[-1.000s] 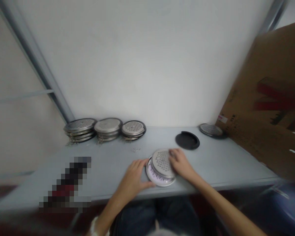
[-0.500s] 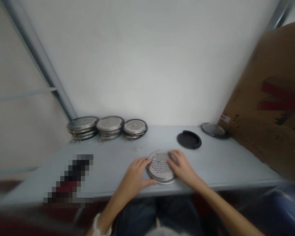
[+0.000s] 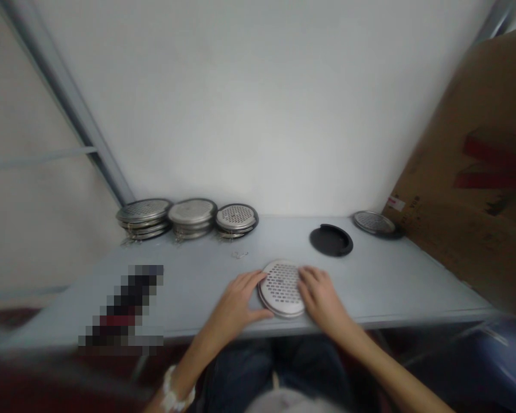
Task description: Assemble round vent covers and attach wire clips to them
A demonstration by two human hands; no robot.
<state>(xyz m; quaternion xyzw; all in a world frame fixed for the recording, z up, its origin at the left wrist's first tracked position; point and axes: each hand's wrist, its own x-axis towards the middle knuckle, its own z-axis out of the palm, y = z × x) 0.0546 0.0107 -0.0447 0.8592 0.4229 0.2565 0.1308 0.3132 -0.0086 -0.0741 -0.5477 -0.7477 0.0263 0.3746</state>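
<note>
Holed disc (image 3: 284, 293) on the bench (image 3: 189, 298), between both hands.
The left hand (image 3: 237, 301) has thumb and fingers spread wide at the disc's left rim, touching but not clearly gripping; the disc looks like metal, so likely stiff, fairly light, slick-faced and hard to break, best held by opposite rims; the right hand (image 3: 324, 298) bends its fingers onto the right edge, whether gripping I cannot tell; farther right lies a black dish (image 3: 330, 241).
</note>
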